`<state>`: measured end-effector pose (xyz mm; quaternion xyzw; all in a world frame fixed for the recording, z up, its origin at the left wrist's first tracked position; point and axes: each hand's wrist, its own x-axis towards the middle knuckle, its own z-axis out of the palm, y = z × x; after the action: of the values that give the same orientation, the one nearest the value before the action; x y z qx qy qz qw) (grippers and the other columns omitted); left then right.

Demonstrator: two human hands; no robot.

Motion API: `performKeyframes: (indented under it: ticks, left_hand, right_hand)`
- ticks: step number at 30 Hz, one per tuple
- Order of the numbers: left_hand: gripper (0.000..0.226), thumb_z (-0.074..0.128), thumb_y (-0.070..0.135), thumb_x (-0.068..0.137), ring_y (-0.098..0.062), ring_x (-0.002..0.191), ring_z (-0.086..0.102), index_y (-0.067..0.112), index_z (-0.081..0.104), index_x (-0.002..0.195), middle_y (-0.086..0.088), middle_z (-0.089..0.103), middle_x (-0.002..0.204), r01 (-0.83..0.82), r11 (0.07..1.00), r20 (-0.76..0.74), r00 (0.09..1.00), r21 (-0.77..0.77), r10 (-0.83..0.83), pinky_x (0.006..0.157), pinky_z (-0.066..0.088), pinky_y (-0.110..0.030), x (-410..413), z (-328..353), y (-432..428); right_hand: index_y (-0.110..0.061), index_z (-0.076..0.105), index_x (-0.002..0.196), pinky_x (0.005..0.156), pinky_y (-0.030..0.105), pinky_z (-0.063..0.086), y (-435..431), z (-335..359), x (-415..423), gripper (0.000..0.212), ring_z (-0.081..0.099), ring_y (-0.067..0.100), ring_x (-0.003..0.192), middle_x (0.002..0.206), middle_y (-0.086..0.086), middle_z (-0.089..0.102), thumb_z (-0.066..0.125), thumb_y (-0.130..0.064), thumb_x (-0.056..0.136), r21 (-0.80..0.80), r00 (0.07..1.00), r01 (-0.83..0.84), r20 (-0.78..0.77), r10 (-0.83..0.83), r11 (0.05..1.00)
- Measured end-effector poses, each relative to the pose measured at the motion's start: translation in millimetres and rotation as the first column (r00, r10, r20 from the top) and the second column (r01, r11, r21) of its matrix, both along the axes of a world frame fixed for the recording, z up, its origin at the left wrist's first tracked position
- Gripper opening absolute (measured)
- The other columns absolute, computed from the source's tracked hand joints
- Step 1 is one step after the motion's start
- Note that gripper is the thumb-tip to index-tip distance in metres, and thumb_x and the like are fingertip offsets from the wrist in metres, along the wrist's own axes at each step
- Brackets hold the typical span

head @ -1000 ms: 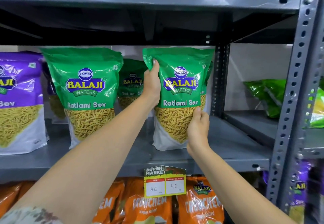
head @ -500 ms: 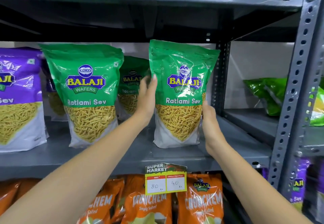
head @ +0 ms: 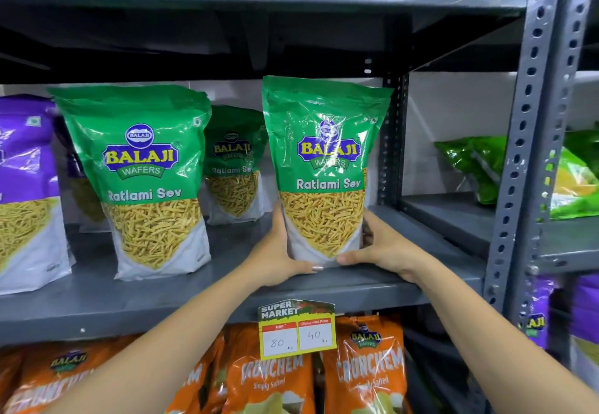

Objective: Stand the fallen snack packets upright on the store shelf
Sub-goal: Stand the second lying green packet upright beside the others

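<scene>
Left of frame: a purple packet and a green packet stand upright on the grey shelf; a third stands behind. Centre: the held packet is upright, base on the shelf. The left hand and right hand clasp its lower corners, thumbs across the front. Lower centre: a price tag.

Green sev packets — purple packet beside, orange packets below — grey shelf.
</scene>
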<state>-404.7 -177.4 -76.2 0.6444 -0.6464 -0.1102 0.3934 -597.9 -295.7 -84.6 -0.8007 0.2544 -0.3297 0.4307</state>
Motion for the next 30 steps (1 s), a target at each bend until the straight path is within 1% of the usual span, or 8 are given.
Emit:
performKeyframes:
  ticks: [6,17,20,22,24,26,28,30]
  left_hand:
    - [0.139,0.085,0.043,0.064,-0.023,0.14,0.038,0.03,-0.025,0.148,0.005,0.019,0.162,0.014,0.999,0.047,0.999,0.043,-0.017,0.103,0.041,-0.031,-20.4,3.3,-19.4]
    - [0.14,0.086,0.045,0.058,-0.022,0.141,0.037,0.032,-0.02,0.149,0.005,0.021,0.161,0.086,0.996,0.043,0.995,0.018,-0.086,0.11,0.042,-0.043,-34.9,2.4,-39.1]
    - [0.146,0.086,0.044,0.062,-0.022,0.149,0.02,0.03,-0.034,0.144,0.001,0.001,0.165,0.147,0.989,-0.03,0.989,0.025,-0.147,0.118,0.029,-0.04,-32.7,9.2,-32.8]
    - [0.138,0.079,0.048,0.07,-0.028,0.148,0.024,0.034,-0.04,0.14,-0.004,-0.004,0.165,0.091,0.995,0.005,0.996,0.029,-0.091,0.113,0.033,-0.041,-28.4,21.1,-15.7]
    - [0.12,0.07,0.056,0.075,-0.027,0.138,0.043,0.044,-0.028,0.143,-0.002,0.009,0.165,0.051,0.991,0.092,0.995,-0.126,-0.039,0.103,0.045,-0.043,-19.6,36.2,14.5]
    - [0.095,0.065,0.054,0.08,-0.011,0.118,0.06,0.045,-0.001,0.149,0.007,0.034,0.155,0.031,0.924,0.123,0.992,-0.381,0.017,0.088,0.055,-0.034,-5.7,46.1,52.0]
    - [0.064,0.063,0.039,0.088,-0.003,0.096,0.065,0.036,0.03,0.143,0.011,0.056,0.132,-0.016,0.781,0.034,0.998,-0.625,0.047,0.073,0.054,-0.02,10.8,44.6,87.0]
    - [0.042,0.058,0.021,0.091,-0.006,0.092,0.063,0.026,0.045,0.13,0.007,0.061,0.117,-0.104,0.635,-0.1,0.994,-0.765,0.043,0.072,0.05,-0.017,38.1,31.1,112.0]
  right_hand:
    - [-0.033,0.046,0.138,0.112,0.043,0.041,-11.0,1.5,-29.7,0.114,0.057,0.012,0.125,0.132,-0.01,0.064,0.097,-0.044,0.037,0.001,0.998,0.064,-0.019,-0.063,0.998]
    - [-0.026,0.041,0.144,0.112,0.039,0.042,-18.8,-0.9,-51.6,0.104,0.057,0.015,0.127,0.135,-0.004,0.063,0.094,-0.013,0.056,0.054,0.994,0.106,0.003,-0.106,0.993]
    - [-0.032,0.02,0.152,0.113,0.044,0.041,-14.6,1.9,-54.0,0.135,0.054,0.02,0.13,0.141,0.0,0.057,0.098,-0.029,0.042,0.063,0.988,0.151,-0.034,-0.149,0.987]
    - [-0.043,-0.004,0.153,0.114,0.05,0.038,-3.8,6.3,-56.6,0.158,0.049,0.023,0.136,0.15,0.009,0.048,0.1,-0.044,0.033,0.04,0.974,0.224,-0.047,-0.222,0.974]
    - [-0.043,-0.019,0.15,0.115,0.053,0.035,17.7,18.3,-57.2,0.167,0.042,0.029,0.14,0.155,0.018,0.039,0.096,-0.055,0.029,-0.056,0.929,0.364,-0.047,-0.367,0.93]
    - [-0.039,-0.017,0.151,0.109,0.052,0.041,46.7,36.2,-53.9,0.158,0.053,0.033,0.128,0.14,0.021,0.053,0.091,-0.054,0.035,-0.183,0.858,0.512,0.061,-0.51,0.84]
    - [-0.035,-0.002,0.153,0.094,0.043,0.052,78.9,51.5,-41.2,0.137,0.066,0.026,0.103,0.11,0.011,0.068,0.089,-0.047,0.051,-0.269,0.804,0.593,0.249,-0.539,0.759]
    - [-0.027,0.02,0.151,0.081,0.034,0.055,103.5,59.9,-9.9,0.107,0.067,0.014,0.082,0.089,0.003,0.068,0.087,-0.035,0.067,-0.311,0.77,0.624,0.401,-0.496,0.717]
